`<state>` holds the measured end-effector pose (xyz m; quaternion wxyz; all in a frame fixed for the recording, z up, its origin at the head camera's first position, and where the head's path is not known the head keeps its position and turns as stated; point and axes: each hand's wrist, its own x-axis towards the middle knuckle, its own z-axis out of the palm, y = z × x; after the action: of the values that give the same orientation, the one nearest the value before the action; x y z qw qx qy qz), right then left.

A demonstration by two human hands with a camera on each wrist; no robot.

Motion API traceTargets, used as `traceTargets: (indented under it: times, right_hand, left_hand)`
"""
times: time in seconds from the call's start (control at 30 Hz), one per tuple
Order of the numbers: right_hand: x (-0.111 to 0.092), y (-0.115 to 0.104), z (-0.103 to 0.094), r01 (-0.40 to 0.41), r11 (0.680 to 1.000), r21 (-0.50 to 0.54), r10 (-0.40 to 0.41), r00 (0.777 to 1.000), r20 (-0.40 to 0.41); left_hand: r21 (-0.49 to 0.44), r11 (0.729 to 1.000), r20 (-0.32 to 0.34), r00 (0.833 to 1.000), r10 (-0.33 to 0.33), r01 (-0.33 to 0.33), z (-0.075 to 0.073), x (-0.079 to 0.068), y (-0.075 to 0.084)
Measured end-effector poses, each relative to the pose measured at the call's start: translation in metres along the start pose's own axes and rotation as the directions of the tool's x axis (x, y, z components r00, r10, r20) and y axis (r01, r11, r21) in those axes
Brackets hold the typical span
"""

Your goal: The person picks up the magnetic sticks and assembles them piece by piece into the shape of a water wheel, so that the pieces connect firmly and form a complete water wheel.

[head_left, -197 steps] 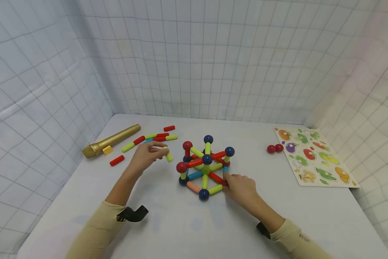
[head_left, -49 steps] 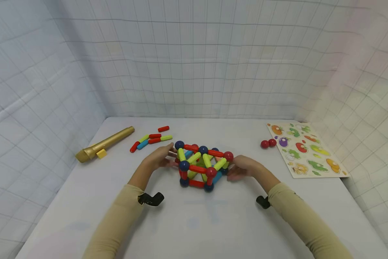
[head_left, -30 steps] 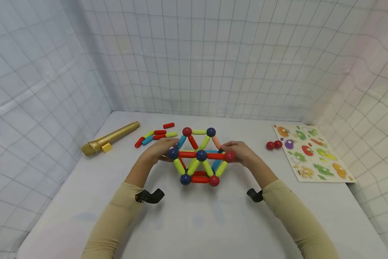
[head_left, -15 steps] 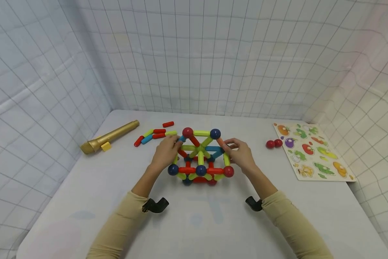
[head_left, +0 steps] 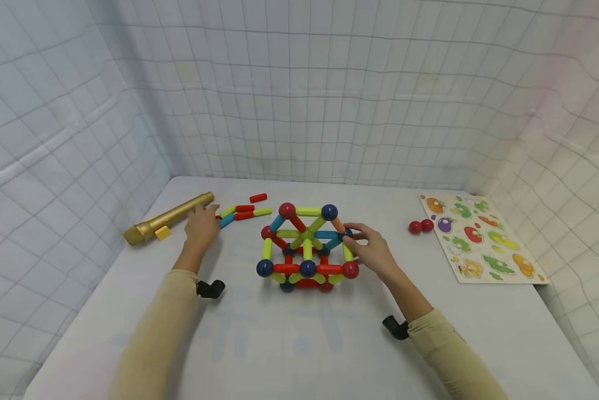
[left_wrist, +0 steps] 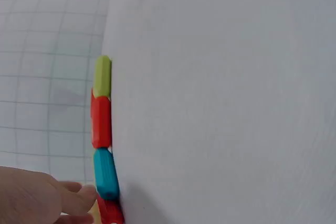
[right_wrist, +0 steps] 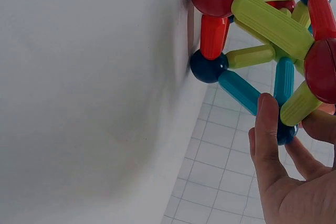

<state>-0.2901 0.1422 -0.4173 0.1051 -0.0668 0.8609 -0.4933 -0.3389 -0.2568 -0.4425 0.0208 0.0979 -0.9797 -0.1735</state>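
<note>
A structure of magnetic rods and balls (head_left: 307,235) stands at the table's middle, in red, lime, blue and navy. My right hand (head_left: 374,250) holds its right corner. In the right wrist view, fingers and thumb of the right hand (right_wrist: 294,192) surround a navy ball (right_wrist: 286,134) where blue and lime rods meet. My left hand (head_left: 201,225) is away from the structure, over the near end of the loose rods. In the left wrist view, its fingertips (left_wrist: 86,195) are right at a red rod (left_wrist: 110,211) beside a blue rod (left_wrist: 106,174).
Other loose rods (head_left: 244,215) lie in a chain behind the left hand, with one red rod (head_left: 258,198) farther back. A gold microphone (head_left: 169,216) and a yellow block (head_left: 163,233) lie left. Two red balls (head_left: 422,226) and a vegetable puzzle board (head_left: 482,239) are at right.
The structure has been turned over by both hands and tipped back since the earliest frames. My left hand has let go of it and moved left to the loose rods; the right stays on it.
</note>
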Motion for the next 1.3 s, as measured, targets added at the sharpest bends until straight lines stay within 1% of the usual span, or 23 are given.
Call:
traceTargets:
  times: [0.07, 0.13, 0.2, 0.27, 0.37, 0.43, 0.47, 0.53, 0.57, 0.6, 0.67, 0.7, 0.77, 0.83, 0.87, 0.93, 1.0, 1.07, 1.13, 1.2, 1.23, 1.27, 1.3]
  right_hand:
    - [0.0, 0.001, 0.001, 0.005, 1.0, -0.005, -0.005, 1.0, 0.0]
    - [0.001, 0.001, 0.001, 0.003, 1.0, -0.008, -0.003, 1.0, 0.002]
    - [0.001, 0.002, 0.0, 0.001, 1.0, -0.009, -0.001, 1.0, 0.006]
    - [0.002, 0.002, -0.001, 0.003, 1.0, -0.012, -0.002, 1.0, 0.01]
    - [0.002, 0.003, -0.002, -0.003, 1.0, -0.014, 0.003, 1.0, 0.013]
    - [0.002, 0.003, -0.003, -0.006, 1.0, -0.013, 0.006, 1.0, 0.015]
    - [0.002, 0.003, -0.002, -0.007, 1.0, -0.01, 0.007, 1.0, 0.016]
    - [0.002, 0.002, -0.002, -0.005, 1.0, -0.005, 0.005, 1.0, 0.019]
    - [0.002, 0.002, -0.002, -0.001, 1.0, -0.002, 0.001, 1.0, 0.02]
    - [0.002, 0.001, -0.003, 0.004, 1.0, 0.0, -0.004, 1.0, 0.018]
    - [0.002, 0.0, -0.004, 0.011, 1.0, 0.001, -0.011, 1.0, 0.012]
    - [0.002, -0.001, -0.005, 0.011, 1.0, -0.001, -0.011, 1.0, 0.009]
    - [0.002, -0.001, -0.006, 0.003, 1.0, -0.007, -0.003, 1.0, 0.005]
    - [0.003, 0.0, -0.006, -0.001, 1.0, -0.018, 0.001, 1.0, 0.008]
    - [0.003, 0.0, -0.006, -0.002, 1.0, -0.023, 0.003, 1.0, 0.012]
    - [0.004, 0.0, -0.004, 0.001, 0.999, -0.033, -0.001, 1.0, 0.016]
    - [0.004, 0.0, -0.003, 0.007, 0.999, -0.038, -0.006, 1.0, 0.022]
    - [0.004, 0.0, -0.003, 0.01, 0.999, -0.041, -0.009, 1.0, 0.018]
    - [0.003, 0.0, -0.005, 0.011, 0.999, -0.04, -0.011, 1.0, 0.01]
    - [0.003, 0.0, -0.006, 0.007, 0.999, -0.041, -0.007, 1.0, 0.01]
    - [0.003, 0.0, -0.006, 0.007, 0.999, -0.042, -0.006, 1.0, 0.01]
    - [0.003, 0.001, -0.006, 0.007, 0.999, -0.044, -0.006, 1.0, 0.012]
    - [0.003, 0.001, -0.005, 0.007, 0.999, -0.046, -0.006, 1.0, 0.015]
  left_hand:
    - [0.054, 0.998, 0.076, 0.997, 0.031, -0.035, 0.003, 0.005, -0.01]
    - [0.081, 0.994, 0.131, 0.989, 0.062, -0.073, 0.005, 0.007, -0.016]
    - [0.088, 0.991, 0.156, 0.984, 0.087, -0.102, 0.006, 0.005, -0.018]
    - [0.089, 0.991, 0.157, 0.984, 0.089, -0.104, 0.005, 0.001, -0.019]
    - [0.061, 0.994, 0.108, 0.991, 0.081, -0.088, -0.003, -0.011, -0.016]
    - [-0.015, 0.996, 0.04, 0.996, 0.085, -0.084, -0.014, -0.023, -0.008]
    - [-0.077, 0.993, 0.011, 0.996, 0.092, -0.091, -0.021, -0.032, 0.0]
    - [-0.205, 0.969, -0.027, 0.99, 0.137, -0.139, -0.034, -0.051, 0.02]
    - [-0.272, 0.946, -0.039, 0.985, 0.169, -0.174, -0.039, -0.062, 0.033]
    - [-0.332, 0.919, -0.044, 0.977, 0.209, -0.212, -0.043, -0.071, 0.048]
    - [-0.419, 0.861, -0.029, 0.952, 0.304, -0.287, -0.046, -0.09, 0.08]
    - [-0.442, 0.835, -0.013, 0.933, 0.361, -0.329, -0.045, -0.097, 0.095]
    - [-0.464, 0.788, 0.02, 0.884, 0.466, -0.405, -0.04, -0.11, 0.123]
    - [-0.463, 0.759, 0.058, 0.838, 0.542, -0.459, -0.033, -0.12, 0.144]
    - [-0.45, 0.754, 0.076, 0.821, 0.566, -0.479, -0.029, -0.123, 0.152]
    - [-0.411, 0.749, 0.086, 0.795, 0.6, -0.52, -0.023, -0.127, 0.161]
    - [-0.358, 0.749, 0.086, 0.779, 0.621, -0.557, -0.019, -0.127, 0.164]
    - [-0.322, 0.738, 0.082, 0.759, 0.646, -0.593, -0.017, -0.126, 0.164]
    - [-0.333, 0.723, 0.089, 0.743, 0.663, -0.605, -0.018, -0.123, 0.161]
    - [-0.353, 0.736, 0.12, 0.753, 0.647, -0.577, -0.024, -0.119, 0.153]
    - [-0.357, 0.757, 0.147, 0.767, 0.624, -0.548, -0.029, -0.115, 0.147]
    - [-0.345, 0.785, 0.172, 0.788, 0.592, -0.514, -0.036, -0.109, 0.14]
    - [-0.315, 0.823, 0.192, 0.818, 0.543, -0.472, -0.042, -0.102, 0.131]
